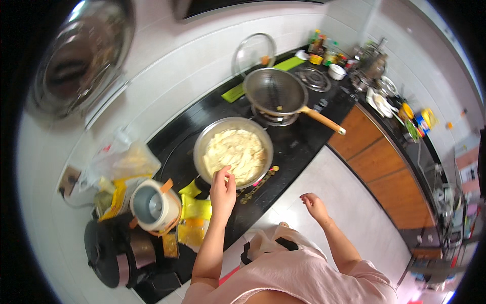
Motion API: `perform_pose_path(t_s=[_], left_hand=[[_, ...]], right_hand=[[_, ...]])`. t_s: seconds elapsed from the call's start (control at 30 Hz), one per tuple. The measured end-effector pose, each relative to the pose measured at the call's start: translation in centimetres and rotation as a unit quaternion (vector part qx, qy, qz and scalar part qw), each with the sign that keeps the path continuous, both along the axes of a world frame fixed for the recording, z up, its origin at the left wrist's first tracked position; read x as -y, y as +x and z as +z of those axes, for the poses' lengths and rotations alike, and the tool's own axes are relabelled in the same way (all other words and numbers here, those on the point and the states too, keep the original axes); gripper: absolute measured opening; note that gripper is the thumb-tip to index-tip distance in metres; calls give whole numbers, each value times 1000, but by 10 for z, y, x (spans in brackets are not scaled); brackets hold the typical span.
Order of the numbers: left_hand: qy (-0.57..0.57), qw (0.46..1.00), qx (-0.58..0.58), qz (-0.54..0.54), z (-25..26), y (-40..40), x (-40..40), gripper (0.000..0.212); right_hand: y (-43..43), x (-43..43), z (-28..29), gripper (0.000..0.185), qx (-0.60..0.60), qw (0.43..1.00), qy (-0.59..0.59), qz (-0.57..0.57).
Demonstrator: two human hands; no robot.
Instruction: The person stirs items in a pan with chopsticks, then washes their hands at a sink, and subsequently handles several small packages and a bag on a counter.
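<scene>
A wide metal basin (201, 152) on the black counter holds pale yellow strips of food (235, 154). My left hand (223, 192) hangs over its near rim, fingers slightly bent and a little apart, with nothing visible in them. I cannot tell whether the fingertips touch the food. Away from the counter, my right hand (314, 205) is in the air above the floor, loosely curled and empty. Beyond the basin, a dark wok (275, 89) with a wooden handle (322, 119) sits on a gas burner (279, 119).
Left of the basin stand a cream pot (152, 201), yellow packets (195, 207), a plastic bag (129, 155) and a dark cooker (104, 254). A glass lid (255, 53) leans against the wall. Sauce bottles (319, 49) fill the far corner; wooden cabinets (379, 159) line the right.
</scene>
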State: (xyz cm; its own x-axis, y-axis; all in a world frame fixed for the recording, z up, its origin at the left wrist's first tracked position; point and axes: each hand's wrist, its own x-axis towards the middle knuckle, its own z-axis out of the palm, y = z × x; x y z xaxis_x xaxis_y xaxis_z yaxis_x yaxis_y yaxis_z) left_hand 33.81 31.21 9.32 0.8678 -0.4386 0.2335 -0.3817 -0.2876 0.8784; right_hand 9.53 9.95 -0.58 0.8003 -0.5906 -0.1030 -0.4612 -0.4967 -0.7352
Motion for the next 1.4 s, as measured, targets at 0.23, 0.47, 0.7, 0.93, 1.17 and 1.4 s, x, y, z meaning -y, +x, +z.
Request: perform_pose_path(t_s=[0.23, 0.47, 0.7, 0.93, 1.17, 1.4], left_hand=[[28, 969, -30, -245, -11, -85, 114, 23], [86, 894, -47, -436, -28, -239, 235, 24], [109, 788, -16, -605, -31, -421, 339, 25], [111, 708, 13, -697, -42, -537, 413, 25], [133, 652, -5, -746, -49, -622, 509, 24], [122, 637, -10, -761, -39, -676, 642, 24]], right_hand=[[-89, 9, 6, 19, 33, 994, 6, -101], [-217, 23, 22, 21, 114, 947, 84, -287], [-355, 48, 38, 23, 178, 879, 122, -424], [-446, 78, 40, 23, 236, 804, 95, -538], [-500, 159, 45, 21, 258, 751, 79, -603], [-563, 291, 60, 22, 172, 773, 19, -610]])
